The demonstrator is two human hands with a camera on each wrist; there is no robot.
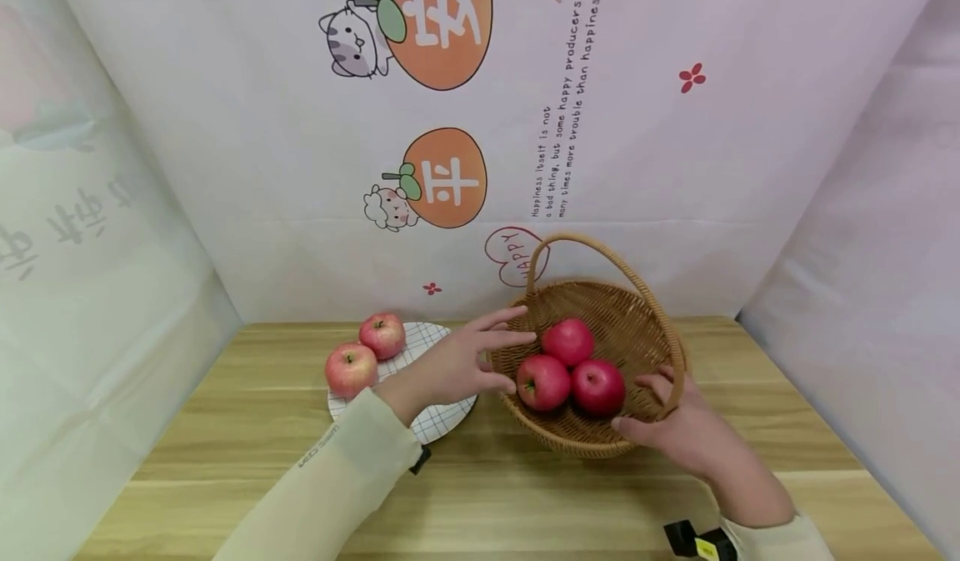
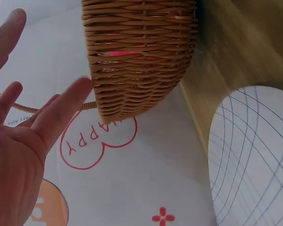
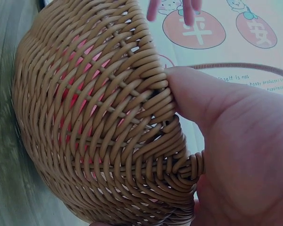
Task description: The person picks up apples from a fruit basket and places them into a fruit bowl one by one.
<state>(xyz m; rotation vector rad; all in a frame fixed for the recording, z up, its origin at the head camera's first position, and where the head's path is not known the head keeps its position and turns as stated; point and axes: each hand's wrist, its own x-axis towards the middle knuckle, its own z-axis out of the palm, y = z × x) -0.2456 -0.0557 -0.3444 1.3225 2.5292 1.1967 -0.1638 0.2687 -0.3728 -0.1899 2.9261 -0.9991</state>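
Tan, arch-handled wicker basket (image 1: 626,323) is cradling three red apples (image 1: 597,388) between the right hand (image 1: 690,429), gripping its rim, and the left hand (image 1: 467,363), hovering with fingers spread.

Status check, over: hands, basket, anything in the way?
Right hand grips wicker basket by its rim. Left hand spread at opposite side, contact unclear. Three apples inside. Only the handle arches across the opening.
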